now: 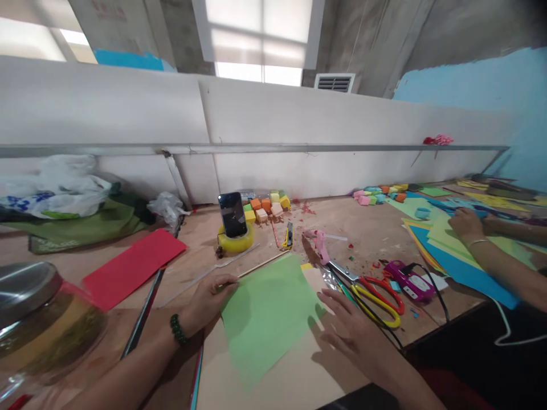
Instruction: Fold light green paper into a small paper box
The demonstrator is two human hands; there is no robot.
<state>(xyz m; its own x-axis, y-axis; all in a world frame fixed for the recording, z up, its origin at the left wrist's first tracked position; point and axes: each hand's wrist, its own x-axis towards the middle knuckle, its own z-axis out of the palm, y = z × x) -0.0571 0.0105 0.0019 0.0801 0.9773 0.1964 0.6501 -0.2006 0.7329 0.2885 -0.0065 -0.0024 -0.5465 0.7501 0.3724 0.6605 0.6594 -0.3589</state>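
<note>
A sheet of light green paper [267, 316] lies at an angle on a stack of pale beige sheets [299, 376]. Along its far edge runs a thin wooden stick [261, 264]. My left hand [211, 299], wearing a dark green bead bracelet [177, 329], pinches the stick's left end at the paper's left corner. My right hand [346, 324] is at the paper's right edge, its fingers apart and holding nothing. Just beyond it are scissors [376, 296] with red and yellow handles and a pink glue gun [318, 244].
A phone [233, 213] leans in a yellow tape roll [235, 242]. Behind are folded paper cubes [267, 206]. Left are red paper [134, 267] and a lidded jar [47, 330]. Right are a purple device [408, 280] with a cable and another person's hands [468, 228] over coloured sheets.
</note>
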